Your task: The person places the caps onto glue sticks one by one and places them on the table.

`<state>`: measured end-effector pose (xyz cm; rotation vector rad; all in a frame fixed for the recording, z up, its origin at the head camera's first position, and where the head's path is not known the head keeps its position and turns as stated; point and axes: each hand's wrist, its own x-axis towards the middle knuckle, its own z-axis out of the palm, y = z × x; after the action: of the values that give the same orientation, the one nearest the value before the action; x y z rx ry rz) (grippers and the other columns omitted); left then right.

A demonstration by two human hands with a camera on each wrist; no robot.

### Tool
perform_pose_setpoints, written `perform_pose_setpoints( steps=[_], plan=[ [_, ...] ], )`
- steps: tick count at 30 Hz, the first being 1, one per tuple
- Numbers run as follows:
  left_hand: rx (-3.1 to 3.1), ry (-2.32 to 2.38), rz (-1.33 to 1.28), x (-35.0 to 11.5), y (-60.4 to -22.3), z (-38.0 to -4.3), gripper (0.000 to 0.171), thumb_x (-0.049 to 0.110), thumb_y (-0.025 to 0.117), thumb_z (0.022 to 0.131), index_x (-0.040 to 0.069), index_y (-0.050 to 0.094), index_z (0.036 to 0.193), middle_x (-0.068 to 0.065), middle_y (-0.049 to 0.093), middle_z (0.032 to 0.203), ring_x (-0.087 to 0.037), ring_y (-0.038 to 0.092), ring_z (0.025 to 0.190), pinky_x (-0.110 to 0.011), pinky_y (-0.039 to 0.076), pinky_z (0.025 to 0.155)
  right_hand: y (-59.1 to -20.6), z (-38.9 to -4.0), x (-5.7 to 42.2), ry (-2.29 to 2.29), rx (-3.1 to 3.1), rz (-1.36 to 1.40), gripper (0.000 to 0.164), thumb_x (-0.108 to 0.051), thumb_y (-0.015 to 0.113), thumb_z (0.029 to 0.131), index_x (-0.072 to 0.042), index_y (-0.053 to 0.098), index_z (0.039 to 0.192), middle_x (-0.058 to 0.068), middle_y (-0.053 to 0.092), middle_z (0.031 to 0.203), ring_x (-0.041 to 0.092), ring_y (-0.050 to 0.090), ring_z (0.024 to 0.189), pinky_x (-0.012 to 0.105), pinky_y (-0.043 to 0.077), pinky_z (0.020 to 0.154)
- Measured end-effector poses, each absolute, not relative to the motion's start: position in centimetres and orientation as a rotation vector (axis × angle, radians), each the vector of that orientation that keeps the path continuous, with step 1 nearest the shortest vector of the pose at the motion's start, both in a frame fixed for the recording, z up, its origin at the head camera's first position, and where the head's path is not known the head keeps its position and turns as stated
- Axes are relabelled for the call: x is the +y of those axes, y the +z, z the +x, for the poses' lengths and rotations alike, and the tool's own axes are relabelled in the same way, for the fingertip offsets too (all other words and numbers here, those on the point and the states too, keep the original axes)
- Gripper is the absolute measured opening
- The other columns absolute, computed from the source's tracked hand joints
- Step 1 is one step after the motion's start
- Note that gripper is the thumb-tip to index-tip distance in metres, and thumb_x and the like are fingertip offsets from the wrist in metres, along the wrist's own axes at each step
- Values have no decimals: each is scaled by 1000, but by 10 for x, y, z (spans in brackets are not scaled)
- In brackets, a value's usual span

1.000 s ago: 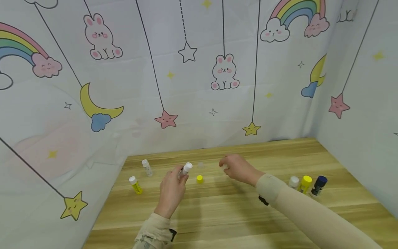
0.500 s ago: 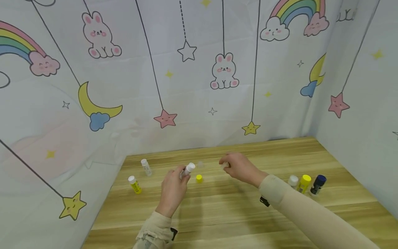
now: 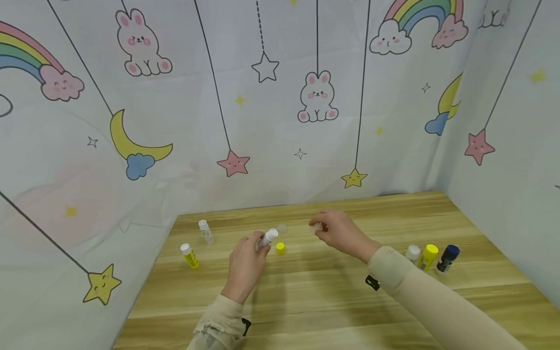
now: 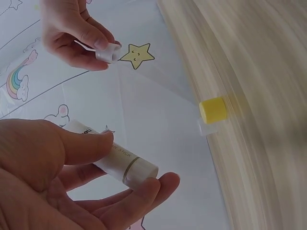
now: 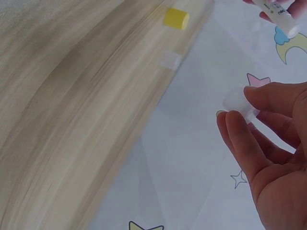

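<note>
My left hand (image 3: 248, 266) grips a white glue stick (image 4: 120, 160) between thumb and fingers, tilted with one white end pointing up and to the right in the head view. Printed lettering and a thin ring line show on its barrel. My right hand (image 3: 343, 232) pinches a small translucent white cap (image 5: 239, 102) by its sides, apart from the glue stick. Between the two hands, a yellow cap (image 3: 280, 248) sits on the wooden table (image 3: 315, 306), and a clear cap (image 5: 170, 60) stands just behind it.
At the left stand a yellow glue stick (image 3: 189, 255) with a white top and a slim white glue stick (image 3: 205, 232). Beside the right forearm are a white-topped stick (image 3: 412, 253), a yellow one (image 3: 428, 257) and a dark-blue-capped one (image 3: 448, 259). A patterned cloth (image 3: 280, 126) hangs behind.
The left hand has shifted slightly to the right with the glue stick, which leans over a little more. The right hand keeps the cap in nearly the same place. The head view has tilted slightly.
</note>
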<state>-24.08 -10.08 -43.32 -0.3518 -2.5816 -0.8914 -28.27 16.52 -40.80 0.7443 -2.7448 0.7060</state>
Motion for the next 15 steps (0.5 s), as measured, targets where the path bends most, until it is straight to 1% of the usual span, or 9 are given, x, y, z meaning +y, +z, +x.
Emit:
perform_pose_setpoints(
  steps=[8,15],
  plan=[
    [-2586,-883,-373,-98,-434,-241,28,13,78,90,8,70,116,-11,71,97,-24,65,80,-42,53,63,-405,-279,167,726,-2708,731,20,-5,74,89,-16,77,106,-3,68,97,7,58,78,27,52,70],
    [-2603,-873,-378,-96,-435,-242,28,16,78,90,8,71,117,-11,70,96,-22,64,77,-39,53,62,-403,-277,169,773,-2669,720,19,-7,73,90,-17,76,106,-3,69,98,7,58,80,27,54,73]
  ],
)
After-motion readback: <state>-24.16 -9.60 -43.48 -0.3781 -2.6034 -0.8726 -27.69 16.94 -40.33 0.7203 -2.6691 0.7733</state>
